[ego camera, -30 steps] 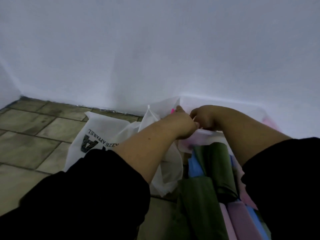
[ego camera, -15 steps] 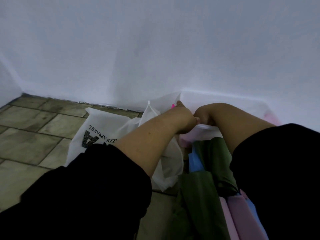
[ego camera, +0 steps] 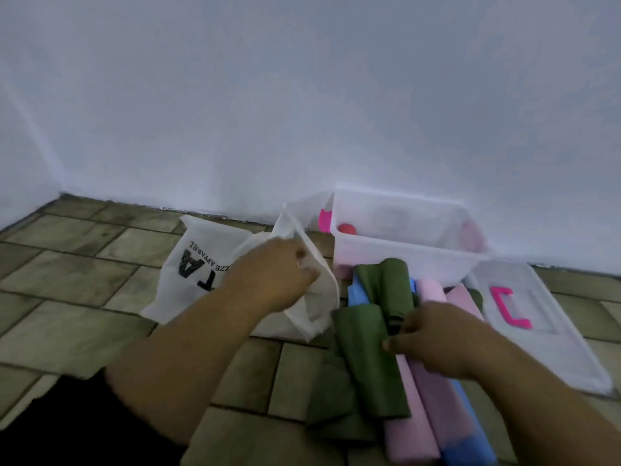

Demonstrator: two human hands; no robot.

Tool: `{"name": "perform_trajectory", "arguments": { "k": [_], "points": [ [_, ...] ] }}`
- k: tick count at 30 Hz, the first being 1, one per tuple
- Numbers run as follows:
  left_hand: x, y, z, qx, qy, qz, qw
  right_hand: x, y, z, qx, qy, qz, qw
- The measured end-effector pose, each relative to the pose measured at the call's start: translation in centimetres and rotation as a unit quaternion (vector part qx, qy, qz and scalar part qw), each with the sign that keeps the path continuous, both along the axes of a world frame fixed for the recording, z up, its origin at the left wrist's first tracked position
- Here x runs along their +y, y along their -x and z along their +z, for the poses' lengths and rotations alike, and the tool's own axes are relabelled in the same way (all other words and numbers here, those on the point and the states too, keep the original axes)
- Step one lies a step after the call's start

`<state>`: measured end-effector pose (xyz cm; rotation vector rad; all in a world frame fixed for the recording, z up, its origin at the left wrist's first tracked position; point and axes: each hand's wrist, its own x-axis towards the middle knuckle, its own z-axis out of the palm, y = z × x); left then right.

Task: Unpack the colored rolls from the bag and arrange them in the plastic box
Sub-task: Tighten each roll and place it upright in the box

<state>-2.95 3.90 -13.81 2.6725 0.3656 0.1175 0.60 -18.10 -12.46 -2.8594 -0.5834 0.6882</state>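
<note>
Here, the left grip (ego camera: pixel 273 280) is pinching the white bag (ego camera: pixel 168 284) while the right grip (ego camera: pixel 437 338) is clasping a green roll (ego camera: pixel 366 361) lying lengthwise, pointing up-frame toward the plastic box (ego camera: pixel 403 260).

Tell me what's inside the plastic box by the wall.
In the plastic box, a small red round object sits at the left end; a pink blur shows at the right end. The frosted near wall hides the bottom, so anything low cannot be seen.

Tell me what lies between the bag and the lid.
The pile of rolls, green, pink and blue, lies on the floor between bag and lid, per the head view.
</note>
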Motion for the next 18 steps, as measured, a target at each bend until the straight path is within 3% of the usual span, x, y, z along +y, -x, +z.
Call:
{"name": "perform_trajectory", "arguments": {
  "k": [3, 5, 12, 15, 18],
  "points": [
    [0.7, 5.7, -4.0, 0.229, -0.068, -0.018, 0.971, 0.2, 2.2, -2.8, 0.0, 0.001, -0.042, 0.999],
    [0.7, 8.0, -7.0, 0.277, -0.093, -0.002, 0.956, 0.8, 2.7, -3.9, -0.011, -0.023, -0.079, 0.997],
    [1.4, 9.3, -9.9, 0.237, -0.118, -0.014, 0.964, 2.3, 4.4, -4.4, -0.077, -0.112, -0.163, 0.977],
    [1.7, 9.6, -9.6, 0.229, -0.144, -0.025, 0.962, 3.5, 5.8, -3.2, -0.22, -0.164, -0.129, 0.953],
    [2.2, 9.7, -8.8, 0.221, -0.134, -0.027, 0.966, 5.2, 8.2, -3.4, -0.377, -0.194, -0.021, 0.905]
  ]
}}
